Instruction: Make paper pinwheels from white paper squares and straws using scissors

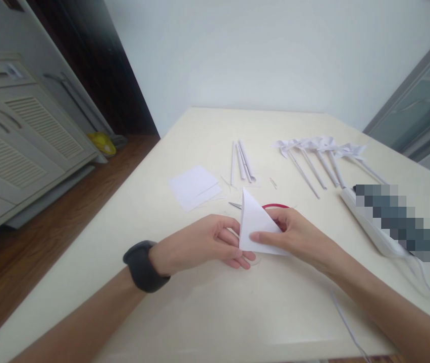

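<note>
A white sheet of paper (pixel 257 222), folded into a triangle, is held up over the table between my two hands. My right hand (pixel 294 234) grips its right side, thumb flat on the front and fingers behind. At the lower left corner, my left hand (pixel 215 242) pinches the paper between thumb and fingers; a black band is on that wrist. Behind the paper lies a pair of scissors with red handles (pixel 275 205), partly hidden. Square white paper sheets (pixel 192 184) lie to the left.
Several rolled paper sticks (pixel 242 164) lie past my hands, with small thin pins (pixel 273 183) beside them. Several paper pinwheels on sticks (pixel 319 151) lie at the back right. Nearer on the right are a white box-like object (pixel 374 227), partly blurred out, and a white cord (pixel 345 322).
</note>
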`<state>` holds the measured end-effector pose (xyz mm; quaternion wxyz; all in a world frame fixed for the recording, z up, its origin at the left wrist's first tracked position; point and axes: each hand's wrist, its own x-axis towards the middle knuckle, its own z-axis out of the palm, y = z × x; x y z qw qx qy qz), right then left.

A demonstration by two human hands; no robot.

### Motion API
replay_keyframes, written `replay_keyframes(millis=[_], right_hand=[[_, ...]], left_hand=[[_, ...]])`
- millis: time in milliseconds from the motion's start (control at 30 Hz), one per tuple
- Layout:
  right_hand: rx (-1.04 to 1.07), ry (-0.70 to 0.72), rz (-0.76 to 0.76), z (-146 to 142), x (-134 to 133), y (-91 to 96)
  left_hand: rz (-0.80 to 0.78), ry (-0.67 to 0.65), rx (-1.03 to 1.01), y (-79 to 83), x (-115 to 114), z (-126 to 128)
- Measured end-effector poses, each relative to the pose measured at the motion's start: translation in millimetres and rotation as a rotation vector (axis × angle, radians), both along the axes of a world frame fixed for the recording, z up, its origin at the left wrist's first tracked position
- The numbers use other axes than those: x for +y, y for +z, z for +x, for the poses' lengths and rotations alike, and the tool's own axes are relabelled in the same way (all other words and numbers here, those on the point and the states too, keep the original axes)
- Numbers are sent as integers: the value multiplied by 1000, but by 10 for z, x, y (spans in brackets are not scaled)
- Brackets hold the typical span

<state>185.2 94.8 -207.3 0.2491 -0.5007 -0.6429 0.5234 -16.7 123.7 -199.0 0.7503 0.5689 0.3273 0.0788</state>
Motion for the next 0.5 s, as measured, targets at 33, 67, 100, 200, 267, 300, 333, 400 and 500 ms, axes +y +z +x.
replay_keyframes(millis=[33, 67, 100, 200, 267, 300, 333, 400, 500], right_hand=[[-7, -6, 2, 3, -4, 0], [-14, -14, 4, 4, -6, 0], [-20, -19, 4, 5, -8, -1], [-38, -30, 5, 2, -6, -11], [-49, -39, 10, -6, -4, -19], [-52, -43, 13, -12, -4, -21], [-55, -49, 19, -19, -4, -21], [-53, -51, 33, -36, -6, -11], [-44, -27, 40, -42, -5, 25]], left_hand=[[7, 2, 2, -6, 1, -3], [14, 5, 5, -12, 1, -5], [20, 6, 7, -16, 0, -6], [30, 0, 17, -16, -6, -3], [28, 5, 24, -6, -12, 3], [24, 11, 26, 0, -15, 6], [16, 17, 27, 5, -19, 9], [-1, 31, 20, 10, -23, 13], [0, 42, 20, 6, -21, 11]])
